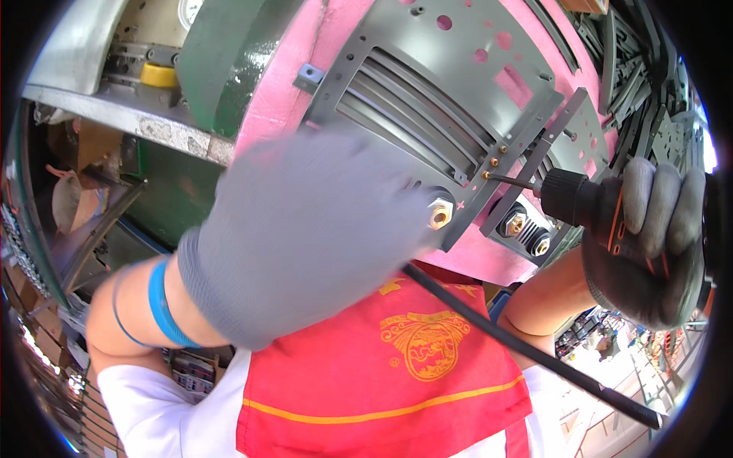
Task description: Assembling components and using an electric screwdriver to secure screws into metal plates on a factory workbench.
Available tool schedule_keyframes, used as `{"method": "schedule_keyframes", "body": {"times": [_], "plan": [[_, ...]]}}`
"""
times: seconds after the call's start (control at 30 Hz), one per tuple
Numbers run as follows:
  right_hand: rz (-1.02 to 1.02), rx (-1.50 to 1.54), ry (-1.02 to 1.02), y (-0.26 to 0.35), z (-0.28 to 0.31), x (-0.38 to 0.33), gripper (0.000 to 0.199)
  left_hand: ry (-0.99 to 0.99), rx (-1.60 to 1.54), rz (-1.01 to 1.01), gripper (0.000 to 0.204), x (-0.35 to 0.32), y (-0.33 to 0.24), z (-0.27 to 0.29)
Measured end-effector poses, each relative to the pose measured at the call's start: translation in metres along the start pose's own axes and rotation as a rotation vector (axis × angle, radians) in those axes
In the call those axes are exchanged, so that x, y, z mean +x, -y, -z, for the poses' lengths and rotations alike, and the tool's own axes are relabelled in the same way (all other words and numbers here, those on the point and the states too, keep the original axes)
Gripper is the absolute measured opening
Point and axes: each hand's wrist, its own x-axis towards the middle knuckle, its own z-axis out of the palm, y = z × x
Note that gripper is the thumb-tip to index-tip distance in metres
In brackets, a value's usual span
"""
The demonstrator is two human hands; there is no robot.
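Observation:
My left hand (305, 237), in a grey glove, presses on the lower part of a grey slotted metal panel (450, 84) that lies on a pink work surface (282, 84). A brass nut (440, 214) shows just past its fingertips. My right hand (657, 244), also in a grey glove, grips a black power screwdriver (580, 200). Its thin bit (510, 181) touches a small brass screw (485, 175) at the panel's right edge, below two more brass screws. A grey perforated strip (534, 164) runs beside the screws.
Two brass-nut fittings sit in a black block (527, 229) below the strip. Several grey metal parts are stacked at the upper right (641, 84). A green machine body (229, 61) and a yellow cap (159, 74) stand at the upper left. A black cable (534, 355) crosses my red apron.

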Motion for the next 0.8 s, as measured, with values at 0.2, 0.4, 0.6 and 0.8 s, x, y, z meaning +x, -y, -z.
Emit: {"method": "schedule_keyframes", "body": {"times": [0.2, 0.4, 0.6, 0.8], "plan": [[0.034, 0.021, -0.049, 0.000, -0.003, -0.008, 0.025, 0.044, 0.100, -0.274, 0.014, 0.064, 0.032, -0.031], [0.204, -0.080, -0.035, -0.014, -0.013, 0.003, 0.026, -0.157, 0.075, -0.351, 0.006, 0.062, 0.021, -0.046], [0.474, -0.193, -0.109, -0.025, -0.018, -0.005, 0.034, -0.169, 0.085, -0.330, 0.007, 0.059, 0.021, -0.047], [0.563, -0.150, -0.219, -0.011, -0.020, -0.028, 0.032, 0.002, -0.238, -0.077, 0.019, 0.065, 0.024, -0.035]]}}
